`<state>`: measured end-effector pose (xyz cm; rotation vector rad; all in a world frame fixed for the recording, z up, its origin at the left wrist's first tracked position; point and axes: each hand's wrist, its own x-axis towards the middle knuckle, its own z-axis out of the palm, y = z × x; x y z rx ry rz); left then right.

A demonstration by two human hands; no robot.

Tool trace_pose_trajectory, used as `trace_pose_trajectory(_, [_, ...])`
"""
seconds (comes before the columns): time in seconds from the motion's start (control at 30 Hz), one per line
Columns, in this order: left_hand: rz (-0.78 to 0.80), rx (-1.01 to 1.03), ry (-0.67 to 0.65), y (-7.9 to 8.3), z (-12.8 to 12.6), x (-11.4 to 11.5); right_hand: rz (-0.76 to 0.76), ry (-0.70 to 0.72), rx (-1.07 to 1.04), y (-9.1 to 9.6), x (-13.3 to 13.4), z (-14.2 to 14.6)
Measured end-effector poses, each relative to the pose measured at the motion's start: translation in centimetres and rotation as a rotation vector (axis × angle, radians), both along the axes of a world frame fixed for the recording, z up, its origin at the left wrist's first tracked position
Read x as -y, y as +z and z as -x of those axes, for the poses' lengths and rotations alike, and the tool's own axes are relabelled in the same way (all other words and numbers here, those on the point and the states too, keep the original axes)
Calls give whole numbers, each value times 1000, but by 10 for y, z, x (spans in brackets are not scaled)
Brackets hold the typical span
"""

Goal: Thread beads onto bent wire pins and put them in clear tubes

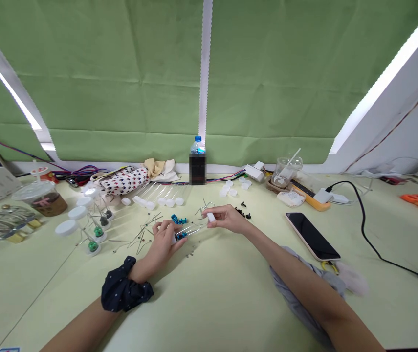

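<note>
My left hand (pixel 164 240), with a dark scrunchie at the wrist, is closed around the near end of a clear tube (pixel 196 229). A blue metallic part (pixel 181 235) shows inside the tube by my fingers. At the tube's other end my right hand (pixel 228 218) pinches a white cap (pixel 210 217); whether cap and tube touch is too small to tell. Just beyond my left hand lie more blue parts (pixel 178 220). Bent metal wires (pixel 143 234) are scattered to its left, and small black pieces (pixel 243 213) lie past my right hand.
Capped clear tubes with green or dark parts stand at left, near white caps (pixel 66 228). Several empty-looking tubes (pixel 165 191) lie at the back, beside loose white caps (pixel 232 192). A bottle (pixel 197 166) stands behind. At right are a phone (pixel 312 235) and a black cable (pixel 363 230).
</note>
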<state>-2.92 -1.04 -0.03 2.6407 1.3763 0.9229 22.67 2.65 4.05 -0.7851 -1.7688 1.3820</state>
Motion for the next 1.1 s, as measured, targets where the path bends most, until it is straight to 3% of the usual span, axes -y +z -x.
trace_pose_trajectory(0.23, [26,18,13,0,-1,1,5,-1,-23,-1,1,4])
trace_pose_trajectory(0.5, [48,-50,-20,14,-3,5,-78,-31,29,1,3,6])
trace_pose_trajectory(0.63, [105,-115,-64,25,-4,11,-146,1,48,8,8,10])
trace_pose_trajectory(0.77, [181,27,-70,46,2,20,-124,73,-42,11,6,6])
trace_pose_trajectory(0.83, [182,106,12,57,13,27,-107,32,-37,8,0,1])
trace_pose_trajectory(0.93, [126,153,220,64,42,42,-60,-151,71,-4,-12,-5])
trace_pose_trajectory(1.0, [79,159,341,60,66,55,-23,-238,164,-14,-19,-7])
trace_pose_trajectory(1.1, [62,174,533,46,103,73,17,-253,268,-27,-24,-6])
